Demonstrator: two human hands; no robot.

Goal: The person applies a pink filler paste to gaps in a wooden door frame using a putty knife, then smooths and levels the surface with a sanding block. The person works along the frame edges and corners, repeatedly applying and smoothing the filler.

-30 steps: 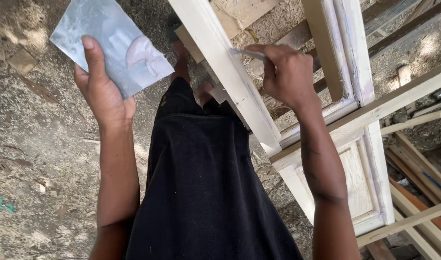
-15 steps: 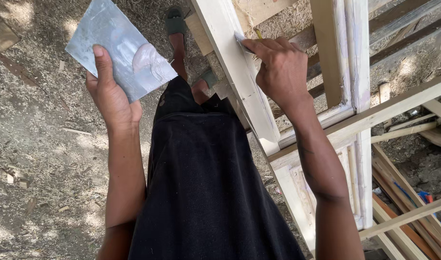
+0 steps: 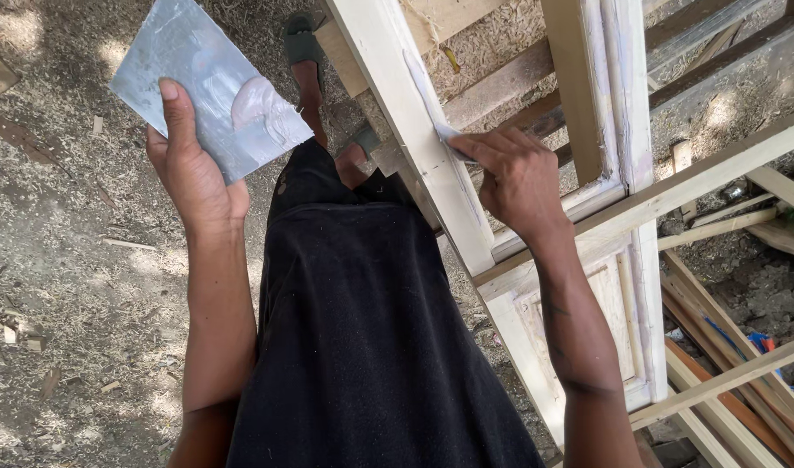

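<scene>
My left hand (image 3: 189,169) holds up a flat grey metal plate (image 3: 202,82) with a smear of pale filler paste (image 3: 258,104) on its near edge. My right hand (image 3: 514,178) pinches a small thin blade (image 3: 453,139) and presses it against the side of a white-primed wooden door frame (image 3: 410,113). The frame leans in front of me, with a raised panel (image 3: 609,312) in its lower part. My legs in a black garment (image 3: 362,329) stand close to the frame's left stile.
Sawdust and wood chips cover the dirt ground (image 3: 59,260) on the left. Loose timber battens (image 3: 743,373) and planks lie stacked on the right. My sandalled foot (image 3: 303,48) shows beyond the plate. A bare wooden rail (image 3: 700,178) crosses the frame diagonally.
My right hand has slid down along the frame's stile with the blade. The left hand keeps holding the plate, and the view has shifted slightly.
</scene>
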